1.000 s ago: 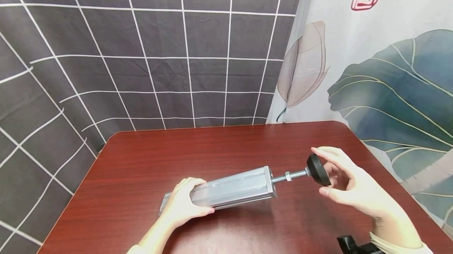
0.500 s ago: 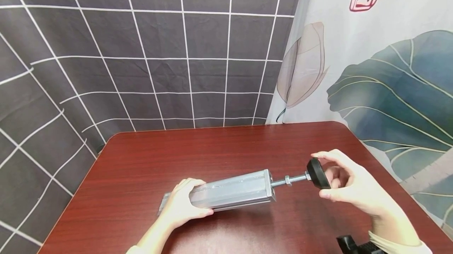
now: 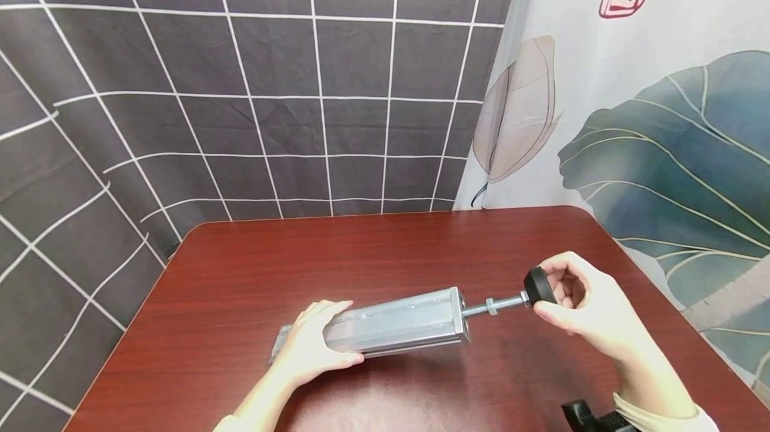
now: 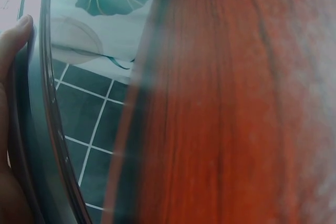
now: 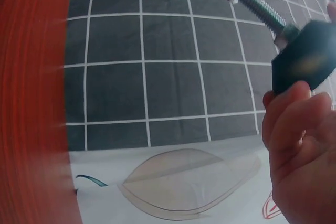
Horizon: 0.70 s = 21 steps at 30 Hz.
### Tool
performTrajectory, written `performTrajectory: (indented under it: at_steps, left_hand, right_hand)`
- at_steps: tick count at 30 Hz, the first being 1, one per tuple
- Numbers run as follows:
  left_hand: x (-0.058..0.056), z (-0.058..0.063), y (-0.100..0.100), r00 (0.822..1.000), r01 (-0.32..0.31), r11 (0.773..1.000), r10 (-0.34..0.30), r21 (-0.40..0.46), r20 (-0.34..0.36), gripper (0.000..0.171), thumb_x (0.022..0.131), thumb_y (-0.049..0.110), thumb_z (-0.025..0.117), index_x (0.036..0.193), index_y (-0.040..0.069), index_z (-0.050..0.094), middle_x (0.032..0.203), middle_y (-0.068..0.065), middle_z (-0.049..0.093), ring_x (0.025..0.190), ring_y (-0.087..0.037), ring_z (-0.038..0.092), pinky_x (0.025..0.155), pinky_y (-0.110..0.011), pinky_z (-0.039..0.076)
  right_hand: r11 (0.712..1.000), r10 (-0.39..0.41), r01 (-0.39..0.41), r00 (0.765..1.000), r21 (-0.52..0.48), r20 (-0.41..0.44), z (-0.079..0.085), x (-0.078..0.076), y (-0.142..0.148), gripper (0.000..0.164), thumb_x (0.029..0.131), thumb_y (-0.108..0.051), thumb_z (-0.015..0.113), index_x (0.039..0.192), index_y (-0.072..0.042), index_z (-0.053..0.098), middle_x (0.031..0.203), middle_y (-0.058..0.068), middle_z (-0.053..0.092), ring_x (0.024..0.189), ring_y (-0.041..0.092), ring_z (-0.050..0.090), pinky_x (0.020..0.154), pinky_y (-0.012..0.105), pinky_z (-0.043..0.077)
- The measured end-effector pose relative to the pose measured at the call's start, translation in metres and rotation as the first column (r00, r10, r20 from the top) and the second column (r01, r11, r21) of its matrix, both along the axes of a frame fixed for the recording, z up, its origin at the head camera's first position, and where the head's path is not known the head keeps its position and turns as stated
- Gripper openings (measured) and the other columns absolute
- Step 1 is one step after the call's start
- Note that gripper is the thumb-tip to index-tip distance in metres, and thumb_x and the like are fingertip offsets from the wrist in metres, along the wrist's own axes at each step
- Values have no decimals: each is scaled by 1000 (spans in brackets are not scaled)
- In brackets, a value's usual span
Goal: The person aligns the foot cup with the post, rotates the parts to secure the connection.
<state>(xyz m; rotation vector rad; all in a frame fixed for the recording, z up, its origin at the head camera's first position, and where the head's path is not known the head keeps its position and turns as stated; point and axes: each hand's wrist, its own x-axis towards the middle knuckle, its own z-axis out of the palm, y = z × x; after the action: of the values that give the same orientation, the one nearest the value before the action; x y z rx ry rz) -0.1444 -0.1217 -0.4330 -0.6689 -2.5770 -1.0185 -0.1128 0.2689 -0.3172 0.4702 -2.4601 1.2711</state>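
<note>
A silver pneumatic cylinder point(image 3: 397, 321) with a long square metal body lies slantwise over the table in the head view. My left hand point(image 3: 309, 345) grips its body near the left end, thumb along the near side. From the right end a threaded rod point(image 3: 508, 302) sticks out, bearing a hex nut point(image 3: 491, 306). A black, wide-faced foot point(image 3: 539, 285) sits on the tip of the rod. Thumb and fingers of my right hand point(image 3: 592, 305) pinch this foot by its rim. Up close in the right wrist view, fingertips press against the black foot point(image 5: 304, 59).
The reddish-brown wooden table point(image 3: 271, 258) has rounded back corners. Behind it hangs a dark grey curtain point(image 3: 355, 124) with a white grid, and a white leaf-print curtain point(image 3: 541, 184) hangs at right. A black device point(image 3: 592, 416) shows beside the right wrist.
My right hand has shifted left and its fingers have closed onto the black foot's rim, where they were spread wider before. The foot has turned slightly. The left hand keeps its hold.
</note>
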Motion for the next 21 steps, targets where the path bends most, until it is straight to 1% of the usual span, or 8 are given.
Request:
performTrajectory:
  at_steps: [3, 7, 11, 14, 16, 18, 20, 21]
  left_hand:
    - [-1, 1, 1, 1000, 7, 996, -7, -85, 1, 80, 55, 47, 83, 124, 14, 60, 107, 6, 58, 101, -13, 52, 84, -42, 40]
    - [-2, 3, 5, 999, 26, 982, -17, -189, 46, 76, 59, 56, 78, 122, 18, 58, 110, 8, 57, 103, -12, 52, 85, -38, 39]
    - [-3, 6, 7, 996, 43, 978, -27, -205, 84, 72, 59, 58, 77, 115, 18, 56, 108, 7, 59, 101, -13, 54, 88, -38, 39]
    - [-3, 7, 7, 994, 31, 983, -11, -183, 108, 70, 57, 55, 80, 112, 17, 57, 107, 6, 59, 100, -14, 55, 90, -38, 39]
    - [-3, 7, 7, 992, 13, 986, 9, -167, 126, 69, 56, 52, 82, 110, 17, 57, 107, 7, 60, 100, -14, 55, 90, -38, 40]
    - [-3, 8, 7, 990, -2, 988, 23, -154, 140, 69, 55, 52, 83, 110, 18, 58, 107, 7, 60, 99, -14, 55, 89, -38, 41]
    - [-3, 8, 7, 989, -10, 990, 31, -143, 143, 70, 54, 52, 83, 110, 17, 58, 107, 7, 60, 99, -15, 55, 87, -38, 42]
    - [-3, 9, 7, 989, -11, 990, 31, -140, 143, 70, 55, 53, 82, 110, 17, 58, 107, 6, 60, 98, -15, 55, 86, -38, 42]
  right_hand:
    - [998, -63, 62, 998, 26, 29, 2, 1, -4, 43, 68, 3, 78, 99, -15, 55, 65, -2, 50, 49, 12, 45, 36, 26, 36]
    - [996, -93, 92, 996, 19, 10, 2, 0, -6, 42, 66, 3, 78, 98, -13, 57, 67, -2, 50, 53, 11, 44, 41, 26, 33]
    - [994, -112, 112, 994, 19, -8, 3, 0, -9, 41, 66, 2, 78, 99, -13, 58, 70, -2, 50, 58, 10, 44, 47, 28, 33]
    - [996, -93, 93, 996, -5, 15, 4, 2, -11, 42, 70, 3, 76, 104, -13, 58, 69, -3, 52, 53, 11, 46, 43, 26, 36]
    - [998, -43, 43, 999, -41, 20, 5, 3, -12, 49, 71, 6, 74, 113, -11, 57, 74, -4, 56, 50, 12, 48, 40, 27, 39]
    - [990, 81, -79, 997, -116, 15, 6, 3, -9, 63, 69, 12, 72, 125, -8, 51, 89, -3, 59, 50, 12, 51, 40, 27, 42]
    - [956, 235, -235, 972, -176, -21, 7, 3, -4, 79, 65, 18, 70, 136, -3, 41, 110, 0, 56, 58, 12, 55, 45, 26, 46]
    - [924, 321, -322, 946, -205, -40, 7, 2, -1, 86, 64, 22, 68, 140, 0, 35, 121, 2, 51, 63, 12, 58, 49, 26, 48]
